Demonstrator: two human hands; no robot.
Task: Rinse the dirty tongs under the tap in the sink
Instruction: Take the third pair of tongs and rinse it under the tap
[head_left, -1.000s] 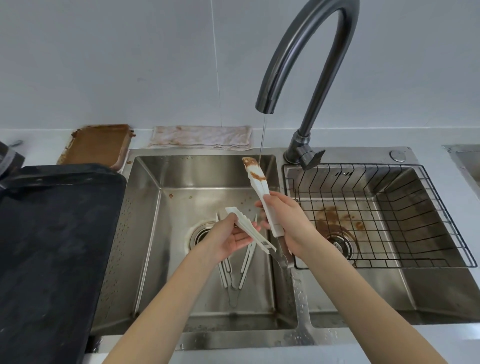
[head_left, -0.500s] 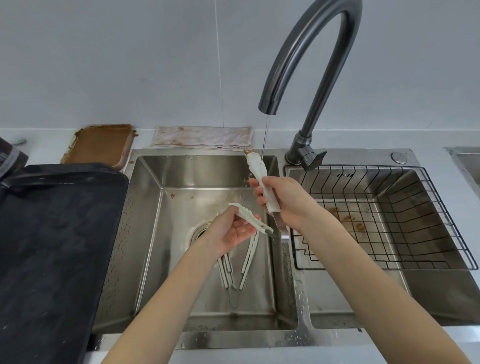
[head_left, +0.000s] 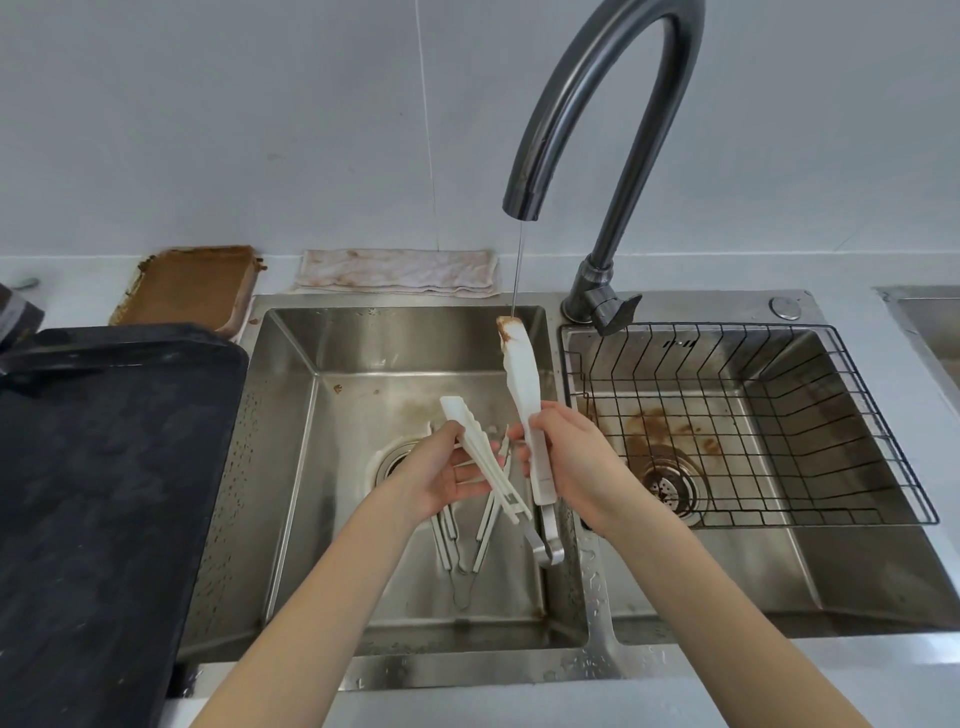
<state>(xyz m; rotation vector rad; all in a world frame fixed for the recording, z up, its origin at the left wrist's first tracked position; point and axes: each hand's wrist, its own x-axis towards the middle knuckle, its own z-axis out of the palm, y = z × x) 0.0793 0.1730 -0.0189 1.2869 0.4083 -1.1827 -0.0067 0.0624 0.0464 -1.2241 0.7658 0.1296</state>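
White tongs (head_left: 522, 371) with a metal hinge are spread wide over the left sink basin (head_left: 291, 415). My right hand (head_left: 563, 462) grips one arm, whose tip, with brown smears, points up into the thin water stream from the dark tap (head_left: 597, 104). My left hand (head_left: 447, 475) holds the other arm, which points up and left away from the stream. A second pair of white tongs (head_left: 467, 540) lies on the basin floor under my hands, partly hidden.
The right basin holds a black wire rack (head_left: 831, 415) and brown stains near its drain (head_left: 670, 486). A black tray (head_left: 104, 467) lies on the counter to the left. A brown-soiled dish (head_left: 192, 283) and a stained cloth (head_left: 397, 270) lie behind the sink.
The brown sauce on the raised arm has largely washed off, leaving smears near its tip. Both hands stayed under the tap with small shifts.
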